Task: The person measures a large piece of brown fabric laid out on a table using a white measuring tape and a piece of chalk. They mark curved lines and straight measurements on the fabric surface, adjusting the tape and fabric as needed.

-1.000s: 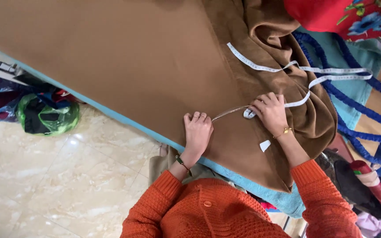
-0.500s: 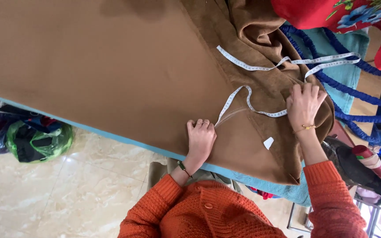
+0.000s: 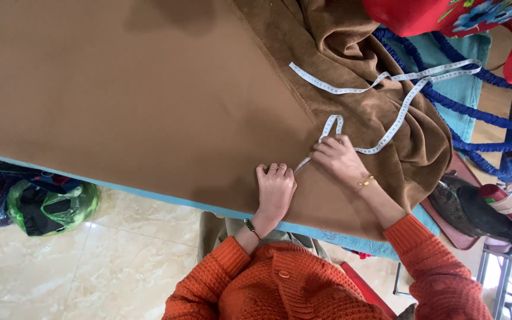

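Observation:
A wide brown cloth [image 3: 149,101] covers the table, with a bunched-up brown velvet heap [image 3: 380,95] at its right end. A white measuring tape [image 3: 386,80] snakes over the heap and runs down to my hands. My left hand [image 3: 275,191], with rings and a dark wristband, lies knuckles-up on the cloth near the table's front edge and pins the tape's end under its fingertips. My right hand [image 3: 339,159], wearing a gold bracelet, sits just right of it and pinches the tape, which loops above its fingers.
A teal underlay with blue cords [image 3: 469,106] shows at the right, with red flowered fabric [image 3: 445,15] above it. Green and dark bags [image 3: 48,207] lie on the marble floor at the left. An iron [image 3: 481,210] rests on a stand at the right.
My right hand has slid back left along the tape until it is next to my left hand. The tape now forms a small loop above it. My left hand stays put.

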